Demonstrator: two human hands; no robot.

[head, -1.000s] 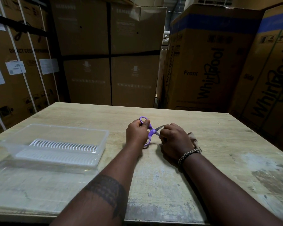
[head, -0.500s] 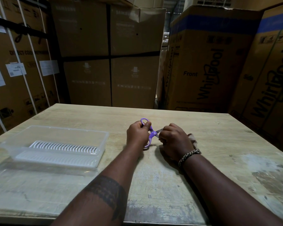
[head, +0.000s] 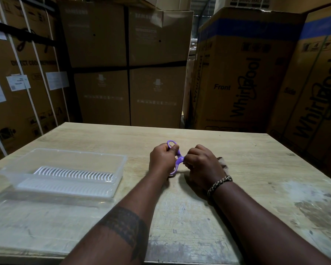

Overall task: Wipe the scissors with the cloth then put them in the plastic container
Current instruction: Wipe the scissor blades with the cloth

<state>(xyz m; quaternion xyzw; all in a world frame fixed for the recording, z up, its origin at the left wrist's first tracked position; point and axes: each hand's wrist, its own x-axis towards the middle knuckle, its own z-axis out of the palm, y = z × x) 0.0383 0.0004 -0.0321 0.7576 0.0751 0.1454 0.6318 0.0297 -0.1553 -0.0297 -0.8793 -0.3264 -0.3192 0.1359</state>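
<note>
Your left hand grips loops of small purple-handled scissors over middle of pale wooden table. Your right hand curls round hidden blades, clutching brownish cloth. Clear rectangular plastic container sits well apart, leftward.

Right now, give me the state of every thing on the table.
left hand, gripping scissors handles
right hand, curled round cloth at the blades
scissors, blades hidden, not yet put away
cloth, bunched, mostly hidden
plastic container, uncovered, holding only a white rack
</note>
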